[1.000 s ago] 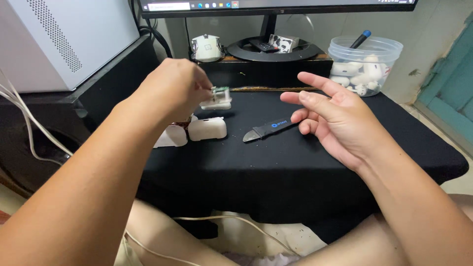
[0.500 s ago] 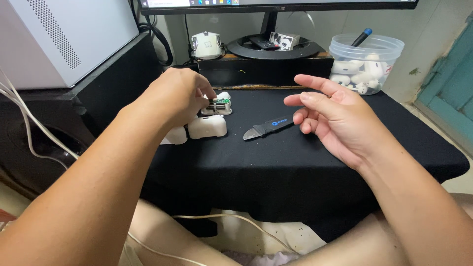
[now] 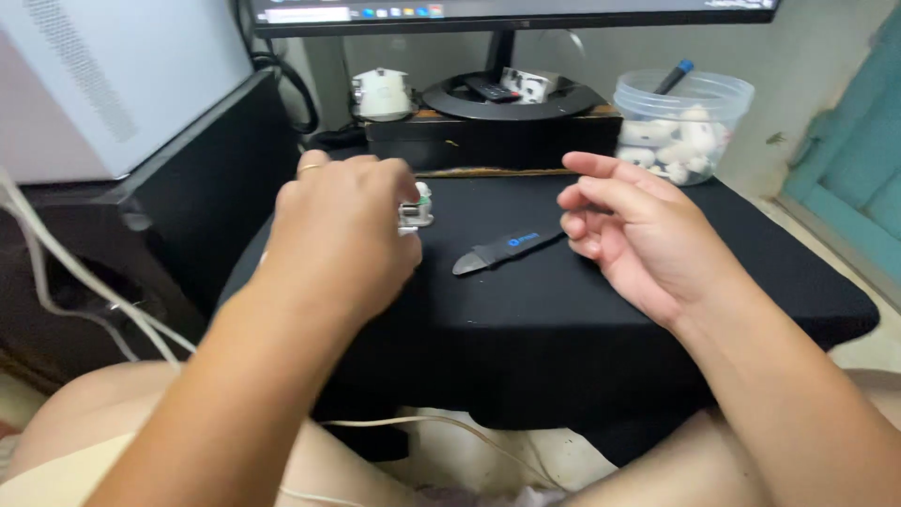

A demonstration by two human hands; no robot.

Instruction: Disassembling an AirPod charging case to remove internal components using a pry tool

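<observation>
Small white-and-metal electrical part (image 3: 416,208), one of its kind in view, sits pinched at the fingertips of my left hand (image 3: 343,235), held just above the black cloth-covered surface (image 3: 563,329) near its back left edge. My left hand is turned knuckles-up, fingers curled round the part so that only its right end shows; a thin gold ring (image 3: 310,168) sits on one finger. That forearm runs in from the lower left, across my bare knee.

My right hand (image 3: 638,235) hovers over the right half of the surface, palm turned inward towards the left, fingers loosely spread and half bent, holding nothing. Its forearm comes in from the lower right corner.

Between my two hands lies one flat dark grey pry tool with a blue round mark (image 3: 507,249), resting on the surface at a slant, apart from both hands.

Behind, I count one clear plastic tub (image 3: 723,103) filled with small white parts, with one blue-tipped pen (image 3: 676,75) standing in it; one round black monitor stand (image 3: 511,99) on a dark box; one white domed object (image 3: 382,94) beside it. One pale computer case (image 3: 103,75) stands at the left, and white cables (image 3: 66,282) trail down from it
</observation>
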